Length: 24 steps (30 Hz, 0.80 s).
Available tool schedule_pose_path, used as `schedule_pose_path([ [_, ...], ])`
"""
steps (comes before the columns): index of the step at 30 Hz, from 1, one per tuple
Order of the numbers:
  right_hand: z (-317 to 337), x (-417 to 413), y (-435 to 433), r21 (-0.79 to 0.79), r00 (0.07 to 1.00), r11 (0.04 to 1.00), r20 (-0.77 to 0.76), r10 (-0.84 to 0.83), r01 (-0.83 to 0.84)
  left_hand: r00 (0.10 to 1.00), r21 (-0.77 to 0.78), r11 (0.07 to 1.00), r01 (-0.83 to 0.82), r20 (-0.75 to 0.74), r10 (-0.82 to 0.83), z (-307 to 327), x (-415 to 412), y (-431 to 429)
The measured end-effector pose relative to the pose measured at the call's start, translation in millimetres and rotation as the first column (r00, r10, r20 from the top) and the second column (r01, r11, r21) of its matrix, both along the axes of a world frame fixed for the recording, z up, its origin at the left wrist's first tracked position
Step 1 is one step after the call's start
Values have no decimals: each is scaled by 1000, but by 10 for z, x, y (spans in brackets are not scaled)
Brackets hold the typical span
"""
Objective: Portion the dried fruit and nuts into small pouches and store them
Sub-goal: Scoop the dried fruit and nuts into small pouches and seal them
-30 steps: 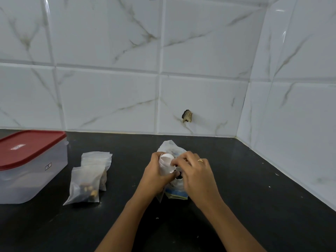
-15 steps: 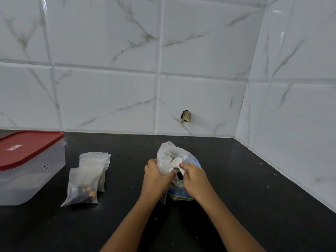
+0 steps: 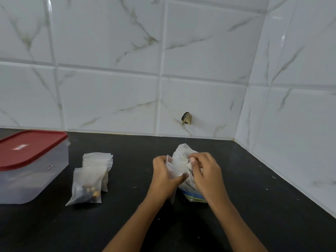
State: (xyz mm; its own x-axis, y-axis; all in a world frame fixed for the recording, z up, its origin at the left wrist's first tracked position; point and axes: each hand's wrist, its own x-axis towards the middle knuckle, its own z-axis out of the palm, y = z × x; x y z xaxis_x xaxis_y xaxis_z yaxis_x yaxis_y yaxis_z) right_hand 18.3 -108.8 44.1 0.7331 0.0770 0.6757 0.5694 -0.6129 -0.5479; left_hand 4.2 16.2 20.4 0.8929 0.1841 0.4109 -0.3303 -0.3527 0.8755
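The left hand (image 3: 163, 177) grips the side of a thin translucent pouch (image 3: 179, 165) near mid-worktop, while the right hand (image 3: 203, 171) pinches something pale at its mouth. The film looks light, limp and slippery, best held by its rim. Filled pouches (image 3: 87, 188) lie beside a red-lidded container (image 3: 27, 166) on the black worktop (image 3: 254, 206), in a corner of white marbled tiles.

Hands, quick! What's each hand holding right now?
Left hand: closed on the small pouch, holding it open.
Right hand: fingertips pinched on a pale piece at the pouch's mouth.
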Motion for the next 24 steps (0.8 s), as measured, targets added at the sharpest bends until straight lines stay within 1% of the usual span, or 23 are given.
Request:
schedule_pose_path([
  [1,73,-65,87,9,992,993,-50,120,-119,1000,-32,999,-2,10,2,16,-20,54],
  [2,133,-116,185,-11,960,972,-155,231,-236,1000,-62,998,4,16,-3,36,-42,119],
  [3,183,-134,279,-60,920,947,-265,289,-315,1000,-71,997,14,19,-12,56,-53,195],
  [4,233,-117,368,-129,899,930,-332,286,-344,1000,-61,998,18,22,-17,76,-58,278],
  [5,269,-92,452,-200,897,919,-362,254,-340,1000,-40,999,19,18,-18,84,-61,368],
  [6,282,-66,542,-231,898,914,-375,232,-332,1000,-14,1000,14,12,-14,77,-66,459],
  [7,285,-44,632,-211,893,921,-388,228,-327,1000,14,1000,6,7,-6,52,-64,551],
  [9,215,5,784,-87,870,939,-412,270,-332,1000,55,998,1,-12,0,-43,-52,707],
  [10,147,34,834,-39,874,943,-390,289,-329,1000,57,998,9,-28,-8,-84,-57,760],
  [11,99,62,861,-27,891,947,-348,291,-320,999,48,999,24,-48,-21,-95,-59,796],
  [12,65,92,873,-37,912,953,-302,277,-302,997,18,999,40,-70,-38,-78,-54,826],
  [13,42,108,867,-42,932,962,-260,252,-272,994,-43,998,50,-94,-54,-57,-41,851],
  [15,13,134,816,5,947,973,-225,227,-232,993,-192,981,38,-102,-58,-12,-31,869],
  [16,-12,141,791,43,944,971,-226,239,-236,995,-234,972,23,-90,-45,-3,-33,864],
  [18,-60,137,763,105,929,959,-243,280,-262,998,-265,964,-7,-69,-12,-24,-30,856],
  [20,-89,111,771,199,899,938,-284,333,-284,998,-309,951,-20,-68,-2,-52,-31,857],
  [22,-88,109,768,321,873,908,-319,370,-268,997,-348,937,-27,-75,1,-66,-19,869],
  [24,-86,129,754,404,858,882,-334,390,-244,996,-392,919,-29,-84,-4,-77,-7,882],
])
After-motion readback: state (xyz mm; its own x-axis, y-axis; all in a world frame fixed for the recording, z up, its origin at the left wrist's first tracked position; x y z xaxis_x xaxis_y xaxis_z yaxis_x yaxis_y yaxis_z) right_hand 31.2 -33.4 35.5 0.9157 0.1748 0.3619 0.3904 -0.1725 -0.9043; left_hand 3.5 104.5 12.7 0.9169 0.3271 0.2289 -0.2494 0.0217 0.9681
